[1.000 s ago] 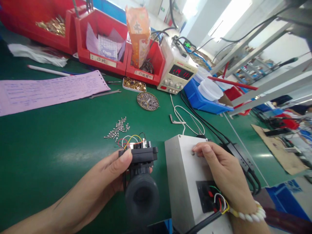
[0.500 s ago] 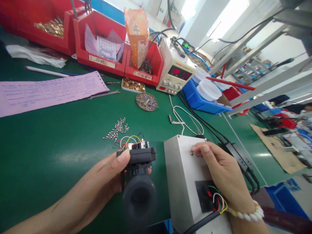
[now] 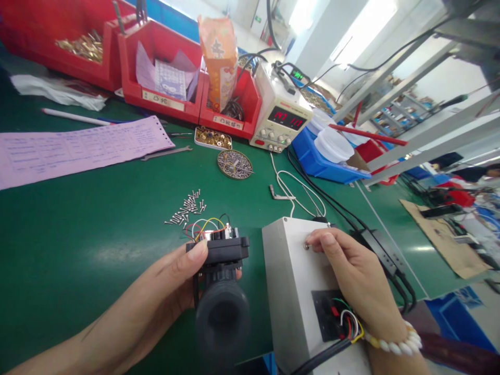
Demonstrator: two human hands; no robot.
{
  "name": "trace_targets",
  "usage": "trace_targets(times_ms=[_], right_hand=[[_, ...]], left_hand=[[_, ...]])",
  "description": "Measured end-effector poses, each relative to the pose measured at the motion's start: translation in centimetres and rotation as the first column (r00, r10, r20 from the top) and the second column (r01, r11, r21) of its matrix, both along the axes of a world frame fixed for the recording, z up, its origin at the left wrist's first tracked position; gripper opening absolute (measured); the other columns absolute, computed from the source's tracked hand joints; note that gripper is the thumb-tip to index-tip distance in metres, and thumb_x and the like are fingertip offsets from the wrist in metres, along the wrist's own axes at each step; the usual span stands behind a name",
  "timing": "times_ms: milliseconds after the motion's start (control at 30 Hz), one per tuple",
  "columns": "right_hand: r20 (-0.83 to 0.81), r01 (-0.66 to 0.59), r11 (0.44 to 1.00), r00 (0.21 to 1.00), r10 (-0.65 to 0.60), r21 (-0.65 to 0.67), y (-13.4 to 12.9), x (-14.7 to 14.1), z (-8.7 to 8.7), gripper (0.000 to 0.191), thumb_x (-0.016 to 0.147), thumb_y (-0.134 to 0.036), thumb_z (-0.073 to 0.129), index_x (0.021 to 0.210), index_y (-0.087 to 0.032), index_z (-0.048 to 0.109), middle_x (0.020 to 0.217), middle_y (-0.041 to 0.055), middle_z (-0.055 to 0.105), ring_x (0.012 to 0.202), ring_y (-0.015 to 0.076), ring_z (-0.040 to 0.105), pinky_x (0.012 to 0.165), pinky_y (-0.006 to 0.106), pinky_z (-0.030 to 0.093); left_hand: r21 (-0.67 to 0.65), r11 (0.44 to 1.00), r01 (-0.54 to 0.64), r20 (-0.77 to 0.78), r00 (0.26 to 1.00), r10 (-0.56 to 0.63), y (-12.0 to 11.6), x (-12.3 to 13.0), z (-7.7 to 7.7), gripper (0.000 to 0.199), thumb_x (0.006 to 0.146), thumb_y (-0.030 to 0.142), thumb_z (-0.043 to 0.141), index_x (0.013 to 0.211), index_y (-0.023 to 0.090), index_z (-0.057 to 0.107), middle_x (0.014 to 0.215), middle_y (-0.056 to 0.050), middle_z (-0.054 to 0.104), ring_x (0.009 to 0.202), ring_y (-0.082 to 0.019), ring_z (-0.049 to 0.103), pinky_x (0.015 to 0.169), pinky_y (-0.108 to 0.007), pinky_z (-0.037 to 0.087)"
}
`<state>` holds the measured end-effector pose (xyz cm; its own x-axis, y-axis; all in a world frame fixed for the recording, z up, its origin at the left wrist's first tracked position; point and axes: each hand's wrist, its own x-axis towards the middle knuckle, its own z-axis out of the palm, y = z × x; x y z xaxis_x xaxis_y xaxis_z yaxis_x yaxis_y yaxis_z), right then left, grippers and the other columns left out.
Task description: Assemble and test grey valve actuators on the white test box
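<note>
Left hand (image 3: pixel 174 273): most fingers hidden behind the device (image 3: pixel 224 251), whose near end blurs. Right hand (image 3: pixel 353 273) partly covers the knob (image 3: pixel 306 246); box (image 3: pixel 287 260) runs off the bottom edge. Sheet (image 3: pixel 86 148) cut at left, writing too small to read.

This looks like a factory workshop, because the green worktop (image 3: pixel 117 208) has red bins (image 3: pixel 84 65), one with shiny gold bits (image 3: pixel 88 46), a heap of little screws (image 3: pixel 186 208), a wrench (image 3: pixel 167 153), and a white power box (image 3: pixel 283 96) with glowing red numbers (image 3: pixel 288 118) on its front.
</note>
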<state>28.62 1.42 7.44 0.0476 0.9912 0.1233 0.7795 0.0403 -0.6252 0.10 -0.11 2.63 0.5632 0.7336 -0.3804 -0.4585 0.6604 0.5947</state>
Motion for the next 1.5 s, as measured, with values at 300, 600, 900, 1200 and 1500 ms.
trace_targets(times_ms=[300, 600, 900, 1200, 1500], right_hand=[[-0.007, 0.005, 1.0, 1.0, -0.005, 0.003, -0.1, -0.1, 0.0, 0.048, 0.1, -0.064, 0.054, 0.082, -0.024, 0.072, 0.083, 0.0003, 0.071, 0.077, 0.0179, 0.063, 0.07, 0.025, 0.047], [-0.009, 0.002, 1.0, 1.0, -0.002, -0.007, -0.1, -0.2, 0.2, 0.047, 0.1, -0.063, 0.055, 0.082, -0.024, 0.072, 0.083, 0.0015, 0.07, 0.079, 0.0196, 0.062, 0.072, 0.028, 0.047], [-0.015, 0.003, 1.0, 1.0, -0.003, -0.002, 0.0, 0.0, 0.0, 0.046, 0.1, -0.063, 0.055, 0.083, -0.024, 0.072, 0.082, 0.0008, 0.069, 0.078, 0.0188, 0.061, 0.072, 0.027, 0.046], [-0.012, 0.012, 1.0, 1.0, -0.012, -0.003, -0.1, -0.1, 0.2, 0.049, 0.099, -0.066, 0.055, 0.082, -0.024, 0.072, 0.082, 0.0016, 0.07, 0.078, 0.0199, 0.062, 0.071, 0.028, 0.047], [-0.022, 0.009, 1.0, 1.0, -0.009, 0.007, 0.0, -0.2, 0.0, 0.046, 0.1, -0.062, 0.055, 0.082, -0.023, 0.072, 0.082, 0.0018, 0.069, 0.078, 0.0194, 0.062, 0.072, 0.028, 0.047]], left_hand=[[0.188, 0.981, -0.055, -0.242, 0.965, 0.1, -0.5, -0.5, -1.2, 0.044, 0.083, 0.053, 0.078, 0.118, 0.029, 0.071, 0.117, -0.003, 0.077, 0.106, -0.023, 0.071, 0.086, -0.027, 0.06], [0.303, 0.946, -0.112, -0.511, 0.819, 0.261, -1.3, 0.7, 1.8, 0.05, 0.064, 0.039, 0.086, 0.109, 0.038, 0.065, 0.099, 0.007, 0.076, 0.086, -0.018, 0.07, 0.077, -0.021, 0.057], [0.57, 0.815, 0.104, -0.485, 0.843, 0.232, -0.7, -0.5, -1.5, 0.06, 0.076, 0.017, 0.08, 0.124, 0.043, 0.054, 0.101, 0.008, 0.072, 0.082, -0.013, 0.073, 0.074, -0.015, 0.059], [0.513, 0.85, 0.12, -0.475, 0.865, 0.165, -0.8, -0.3, -0.4, 0.057, 0.075, 0.022, 0.08, 0.122, 0.043, 0.058, 0.105, 0.006, 0.075, 0.083, -0.016, 0.074, 0.075, -0.019, 0.061], [0.389, 0.921, -0.001, -0.452, 0.871, 0.192, 0.6, 0.4, 0.3, 0.064, 0.067, 0.041, 0.075, 0.13, 0.034, 0.066, 0.085, -0.003, 0.076, 0.096, -0.032, 0.072, 0.08, -0.036, 0.062]])
